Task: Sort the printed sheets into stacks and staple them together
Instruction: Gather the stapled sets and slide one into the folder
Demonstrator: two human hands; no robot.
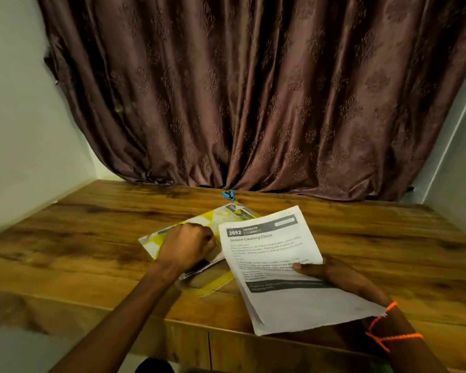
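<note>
Your right hand (331,275) pinches a few sheets (275,265) above the table (92,238), just right of the folder (189,232). Your left hand (189,243) curls closed on the folder, grip unclear. Sorting looks barely begun; nothing stapled, no stapler visible.

right hand (331,273) holding sheets (275,267), folder (156,238)

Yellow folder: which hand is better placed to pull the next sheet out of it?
Left. The left hand is already on the yellow folder, fingers curled at the papers inside. The right hand is occupied, holding the printed sheets clear of the wooden table.
</note>
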